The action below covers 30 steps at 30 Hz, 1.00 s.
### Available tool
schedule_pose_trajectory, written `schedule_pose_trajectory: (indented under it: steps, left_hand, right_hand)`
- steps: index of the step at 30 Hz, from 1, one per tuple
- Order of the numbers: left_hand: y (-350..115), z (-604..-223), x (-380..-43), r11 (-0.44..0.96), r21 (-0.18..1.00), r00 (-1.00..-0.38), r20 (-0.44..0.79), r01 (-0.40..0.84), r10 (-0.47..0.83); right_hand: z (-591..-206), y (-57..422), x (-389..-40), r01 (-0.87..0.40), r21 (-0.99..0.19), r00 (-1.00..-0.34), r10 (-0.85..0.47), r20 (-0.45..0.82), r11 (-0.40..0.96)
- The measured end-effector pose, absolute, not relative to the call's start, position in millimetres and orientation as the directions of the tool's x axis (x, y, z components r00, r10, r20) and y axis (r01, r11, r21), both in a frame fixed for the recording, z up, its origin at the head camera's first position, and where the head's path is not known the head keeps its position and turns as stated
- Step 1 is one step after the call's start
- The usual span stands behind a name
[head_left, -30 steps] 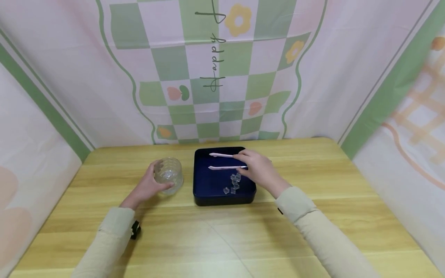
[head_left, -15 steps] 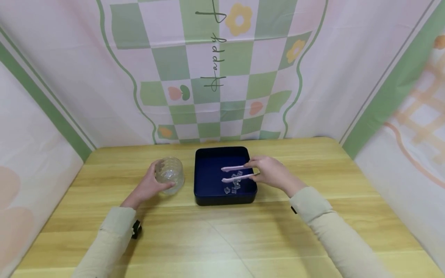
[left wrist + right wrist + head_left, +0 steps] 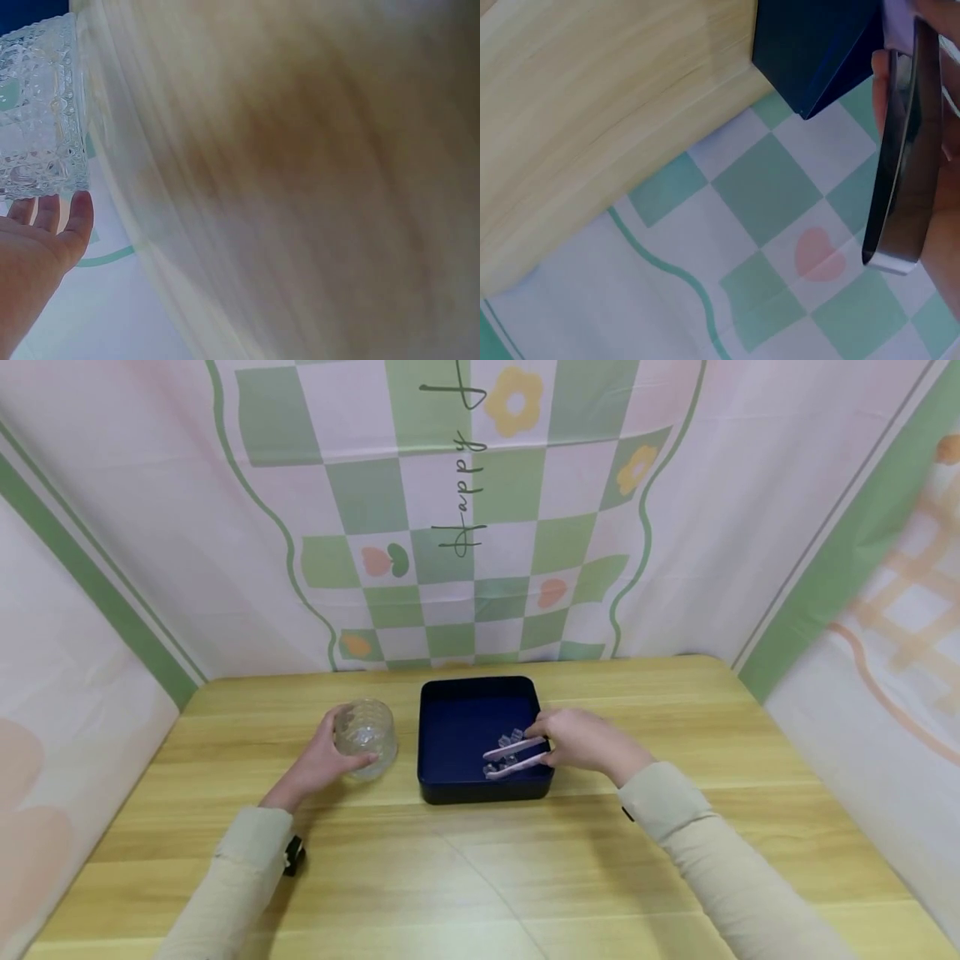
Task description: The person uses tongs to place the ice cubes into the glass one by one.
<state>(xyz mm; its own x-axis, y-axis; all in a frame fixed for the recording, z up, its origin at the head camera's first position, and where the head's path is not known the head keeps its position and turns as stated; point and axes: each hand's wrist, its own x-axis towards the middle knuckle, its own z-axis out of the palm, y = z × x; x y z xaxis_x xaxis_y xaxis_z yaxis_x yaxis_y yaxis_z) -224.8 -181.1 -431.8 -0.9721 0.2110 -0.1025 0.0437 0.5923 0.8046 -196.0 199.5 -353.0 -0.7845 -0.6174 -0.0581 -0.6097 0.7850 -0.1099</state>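
Note:
A clear glass (image 3: 366,737) with a patterned wall stands on the table, and my left hand (image 3: 321,762) grips it from the left side. Its bumpy surface (image 3: 41,105) shows close up in the left wrist view. My right hand (image 3: 588,743) holds a pair of tongs with pale pink arms (image 3: 517,747) over the front right of a dark blue tray (image 3: 480,794). The tong arms stand apart, with their tips low among several small clear pieces (image 3: 517,735). Whether a piece is pinched cannot be told. In the right wrist view the tongs' metal end (image 3: 911,150) rises from the hand.
The light wood table (image 3: 450,868) extends around the tray and glass. A patterned cloth (image 3: 465,527) hangs behind the table's back edge, with more cloth at both sides. The tray's raised walls surround the clear pieces.
My right hand has moved the tongs from the back of the tray toward me and down to the clear pieces. My left hand and the glass have stayed put.

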Motion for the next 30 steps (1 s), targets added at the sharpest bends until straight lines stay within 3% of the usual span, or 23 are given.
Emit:
schedule_pose_trajectory:
  steps: [19,30]
  left_hand:
    - [-182.1,-431.1,-225.1,0.602,0.798,-0.97,-0.122,0.032,0.212]
    - [-183.0,-432.0,-225.4,0.594,0.804,-0.97,-0.118,0.032,0.212]
  right_hand:
    - [-356.9,190.6,-194.9,-0.547,-0.097,-0.832,-0.553,-0.048,0.832]
    - [-355.5,180.6,-197.7,-0.522,-0.119,-0.853,-0.513,0.095,0.845]
